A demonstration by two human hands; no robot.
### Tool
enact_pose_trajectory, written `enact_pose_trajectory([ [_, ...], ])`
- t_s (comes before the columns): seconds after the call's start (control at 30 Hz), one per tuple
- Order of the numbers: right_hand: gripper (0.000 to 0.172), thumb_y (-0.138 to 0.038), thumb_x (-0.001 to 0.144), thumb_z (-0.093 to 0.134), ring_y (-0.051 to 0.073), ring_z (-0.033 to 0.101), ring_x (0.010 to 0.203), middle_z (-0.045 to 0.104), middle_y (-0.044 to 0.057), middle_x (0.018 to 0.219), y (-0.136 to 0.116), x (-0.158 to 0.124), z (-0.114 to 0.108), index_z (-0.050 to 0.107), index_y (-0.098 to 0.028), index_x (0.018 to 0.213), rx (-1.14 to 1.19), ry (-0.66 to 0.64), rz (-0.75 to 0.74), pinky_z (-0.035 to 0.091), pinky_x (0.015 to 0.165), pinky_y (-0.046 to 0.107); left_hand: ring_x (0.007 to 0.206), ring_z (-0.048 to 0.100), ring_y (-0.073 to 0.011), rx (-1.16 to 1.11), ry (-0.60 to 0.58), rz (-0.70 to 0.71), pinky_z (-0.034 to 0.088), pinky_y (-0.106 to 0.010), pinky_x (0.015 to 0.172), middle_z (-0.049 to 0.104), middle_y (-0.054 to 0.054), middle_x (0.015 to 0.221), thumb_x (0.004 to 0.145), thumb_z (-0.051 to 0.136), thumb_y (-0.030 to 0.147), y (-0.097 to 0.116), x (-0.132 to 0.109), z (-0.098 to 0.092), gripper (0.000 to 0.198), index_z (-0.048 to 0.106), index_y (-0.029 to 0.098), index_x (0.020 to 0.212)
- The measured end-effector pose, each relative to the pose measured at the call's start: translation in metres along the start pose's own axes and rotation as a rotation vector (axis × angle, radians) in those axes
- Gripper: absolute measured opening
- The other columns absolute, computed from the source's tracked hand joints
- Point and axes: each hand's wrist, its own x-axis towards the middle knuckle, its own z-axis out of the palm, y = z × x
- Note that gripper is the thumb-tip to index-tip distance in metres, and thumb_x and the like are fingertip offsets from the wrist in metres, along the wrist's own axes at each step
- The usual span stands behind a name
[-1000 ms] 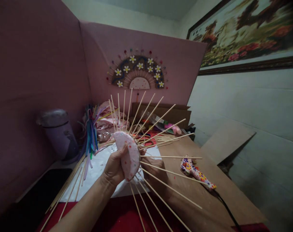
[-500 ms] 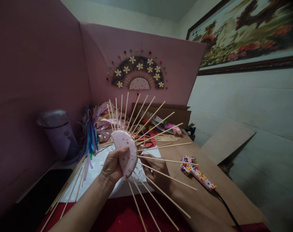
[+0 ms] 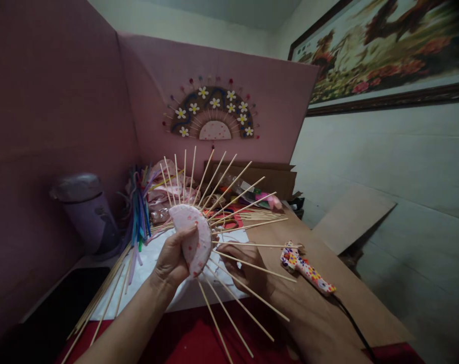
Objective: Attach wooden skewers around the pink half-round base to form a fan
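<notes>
My left hand (image 3: 172, 259) grips a half-round fan base (image 3: 193, 235) covered in pale pink cloth with small red dots, thumb lying on its flat face. Thin wooden sticks (image 3: 248, 203) radiate from the curved edge, spread like rays. Behind the sticks on the right, my right hand (image 3: 244, 265) is closed, fingers curled close to the base's edge. The sticks cross in front of it, so what its fingertips hold, if anything, is hidden. Further right, a flower-patterned glue gun (image 3: 307, 268) with a black cord lies on the brown board.
A finished fan decoration (image 3: 214, 112) hangs on the pink panel. Loose sticks (image 3: 100, 288) lie at left, beside coloured pipe cleaners (image 3: 137, 212) and a lilac lidded container (image 3: 89, 212). Scissors (image 3: 227, 224), pink cloth and cardboard (image 3: 282, 179) sit at the back.
The view has shifted slightly, so the base and sticks appear a little further left. Both hands keep nearly the same pose around the base.
</notes>
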Motion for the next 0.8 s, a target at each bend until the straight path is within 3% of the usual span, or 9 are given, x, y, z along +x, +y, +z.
enact_pose_trajectory([
  [0.17, 0.015, -0.024, 0.081, 0.048, 0.012, 0.050, 0.057, 0.057, 0.002, 0.063, 0.007, 0.002, -0.002, 0.060, -0.017, 0.076, 0.102, 0.102, 0.076, 0.039, 0.055, 0.024, 0.055, 0.066, -0.0183, -0.001, -0.008, 0.060, 0.056, -0.029, 0.057, 0.070, -0.007, 0.064, 0.072, 0.051, 0.005, 0.005, -0.001, 0.004, 0.012, 0.061, 0.010, 0.074],
  [0.3, 0.021, -0.028, 0.075, 0.058, 0.008, 0.036, 0.050, 0.043, -0.003, 0.054, 0.018, 0.009, -0.017, 0.052, -0.016, 0.058, 0.494, 0.311, 0.336, 0.028, 0.047, 0.022, 0.056, 0.066, -0.0177, 0.014, 0.014, 0.106, 0.056, -0.032, 0.061, 0.070, -0.007, 0.066, 0.074, 0.049, 0.004, 0.012, 0.001, 0.001, 0.015, 0.061, 0.010, 0.079],
  [0.47, 0.030, -0.034, 0.073, 0.059, 0.005, 0.019, 0.043, 0.030, -0.007, 0.052, 0.032, 0.013, -0.045, 0.041, -0.018, 0.056, 0.945, 0.454, 0.397, 0.016, 0.040, 0.021, 0.056, 0.065, -0.0178, 0.051, 0.041, 0.155, 0.057, -0.032, 0.058, 0.070, -0.007, 0.067, 0.073, 0.049, 0.003, 0.018, 0.006, -0.004, 0.015, 0.061, 0.010, 0.081],
  [0.63, 0.029, -0.036, 0.078, 0.056, 0.006, 0.024, 0.043, 0.033, -0.005, 0.052, 0.036, 0.010, -0.057, 0.045, -0.018, 0.058, 0.874, 0.500, 0.324, 0.017, 0.041, 0.022, 0.052, 0.064, -0.0170, 0.090, 0.102, 0.170, 0.056, -0.029, 0.054, 0.069, -0.007, 0.064, 0.070, 0.052, 0.001, 0.020, 0.011, -0.006, 0.015, 0.061, 0.010, 0.077],
  [0.8, 0.031, -0.036, 0.070, 0.065, 0.006, 0.025, 0.041, 0.035, -0.005, 0.047, 0.038, 0.009, -0.056, 0.048, -0.018, 0.053, 0.727, 0.590, 0.173, 0.016, 0.041, 0.023, 0.054, 0.065, -0.0172, 0.067, 0.111, 0.215, 0.056, -0.029, 0.053, 0.069, -0.007, 0.065, 0.071, 0.051, 0.001, 0.020, 0.013, -0.006, 0.014, 0.061, 0.009, 0.077],
])
